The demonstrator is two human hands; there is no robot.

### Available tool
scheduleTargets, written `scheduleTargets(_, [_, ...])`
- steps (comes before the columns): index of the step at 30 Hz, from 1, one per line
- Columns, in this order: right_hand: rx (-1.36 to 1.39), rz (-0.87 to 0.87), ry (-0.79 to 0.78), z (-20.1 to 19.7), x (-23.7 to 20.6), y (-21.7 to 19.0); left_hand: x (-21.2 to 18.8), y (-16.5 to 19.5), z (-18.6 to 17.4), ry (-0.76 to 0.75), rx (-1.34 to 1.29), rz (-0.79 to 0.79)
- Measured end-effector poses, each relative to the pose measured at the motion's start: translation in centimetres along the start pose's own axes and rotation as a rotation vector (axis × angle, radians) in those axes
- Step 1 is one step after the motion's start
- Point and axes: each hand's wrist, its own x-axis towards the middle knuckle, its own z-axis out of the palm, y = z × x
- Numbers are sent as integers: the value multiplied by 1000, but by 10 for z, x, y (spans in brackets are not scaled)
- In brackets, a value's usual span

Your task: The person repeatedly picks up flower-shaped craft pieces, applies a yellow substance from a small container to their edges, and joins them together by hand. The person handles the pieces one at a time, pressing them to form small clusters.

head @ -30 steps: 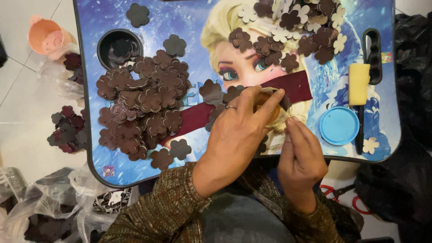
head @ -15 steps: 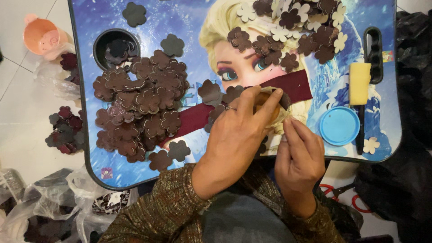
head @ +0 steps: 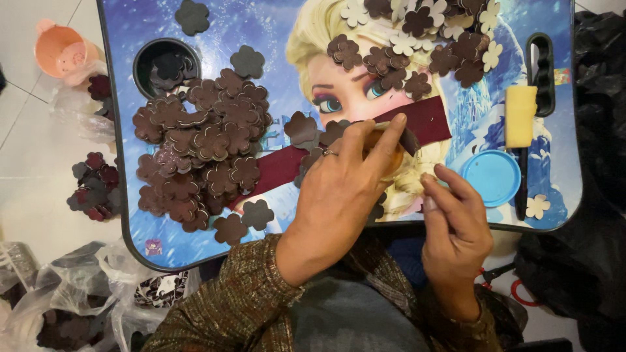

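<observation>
My left hand presses fingers down on a dark red strip, pinning it flat on the lap tray | right hand half curled beside it, contents hidden | brown flower cutouts heaped within reach.

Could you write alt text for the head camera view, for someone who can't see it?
Seen from above, a person's left hand presses on a dark red strip on a blue picture-printed lap tray, the right hand beside it. A heap of brown flower cutouts covers the tray's left side.
</observation>
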Motion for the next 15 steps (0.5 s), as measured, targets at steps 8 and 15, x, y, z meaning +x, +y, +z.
scheduleTargets(8, [36, 45, -96, -3, 10, -1, -1, -1, 3, 0, 30, -4])
scheduleTargets(15, [-56, -27, -116, 8, 32, 3, -2, 1, 0, -75, 75, -22])
